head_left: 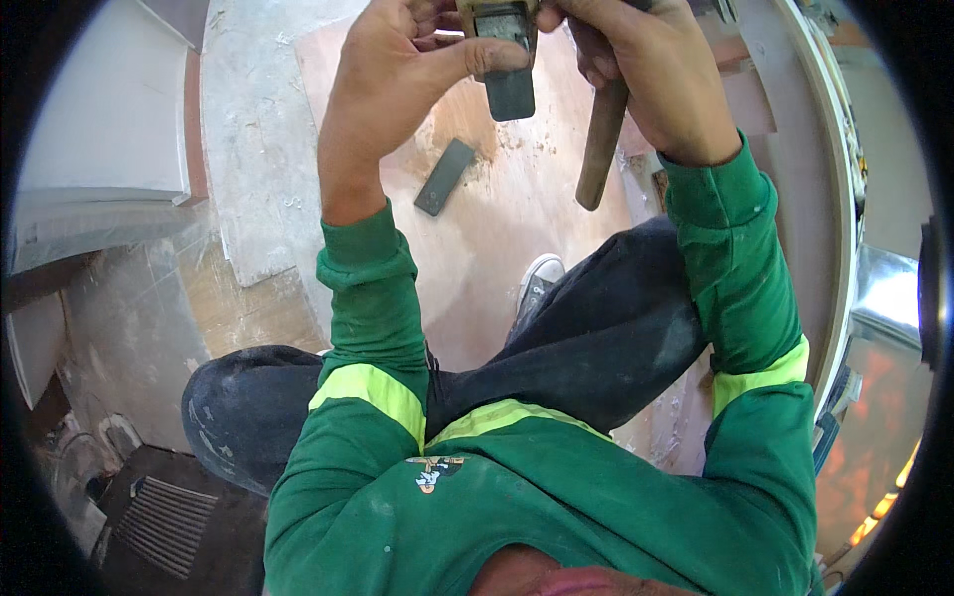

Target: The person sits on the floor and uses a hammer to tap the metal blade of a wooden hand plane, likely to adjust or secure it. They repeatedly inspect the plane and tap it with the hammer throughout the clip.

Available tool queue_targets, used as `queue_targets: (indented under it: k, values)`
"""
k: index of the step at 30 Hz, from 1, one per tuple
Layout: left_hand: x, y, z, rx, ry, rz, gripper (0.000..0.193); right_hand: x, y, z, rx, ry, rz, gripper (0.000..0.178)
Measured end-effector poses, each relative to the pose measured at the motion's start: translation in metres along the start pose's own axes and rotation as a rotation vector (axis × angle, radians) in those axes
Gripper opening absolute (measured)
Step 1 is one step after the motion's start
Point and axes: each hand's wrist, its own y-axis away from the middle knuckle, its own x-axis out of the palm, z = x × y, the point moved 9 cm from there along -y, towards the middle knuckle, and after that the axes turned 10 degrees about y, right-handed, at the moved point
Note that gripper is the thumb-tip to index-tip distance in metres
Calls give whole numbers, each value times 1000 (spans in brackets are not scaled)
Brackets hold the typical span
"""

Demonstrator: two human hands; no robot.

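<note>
At the top edge, my left hand (pixel 412 74) is closed round what looks like a small hand plane (pixel 467 10), partly cut off by the frame. A dark flat blade (pixel 511 96) sticks out of its body toward me, and my left thumb presses on it. My right hand (pixel 646 55) touches the other side of the plane with its fingertips. It also grips a tool with a worn wooden handle (pixel 603 149), which hangs down toward me; the tool's head is hidden. Below my hands, a dark grey rectangular block (pixel 444 177) lies flat on the wooden board (pixel 477 258).
Brown dust lies on the board near the block. My crossed legs and a grey shoe (pixel 540 283) are below. A pale panel (pixel 109 99) stands at the left, a black vented item (pixel 164 521) at the lower left. A long white-edged frame (pixel 830 109) runs along the right.
</note>
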Motion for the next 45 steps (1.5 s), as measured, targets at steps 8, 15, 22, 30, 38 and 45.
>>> queue_targets:
  k: [8,15,22,30,38,45]
  values:
    - [1,-2,5,-108,76,51,77,-4,-6,-11,39,-41,-49,28]
    - [-5,2,7,-148,85,20,79,-6,-4,-13,107,18,-74,31]
    - [0,5,-1,-153,104,29,81,-5,-2,-14,68,-48,-64,31]
    - [-7,4,1,-149,66,28,85,-5,-1,-17,99,-65,-96,29]
    - [-13,5,6,-165,62,51,83,-3,-6,-23,83,-128,-100,21]
    - [-13,4,3,-136,15,62,83,-2,-7,-21,72,-108,-108,19]
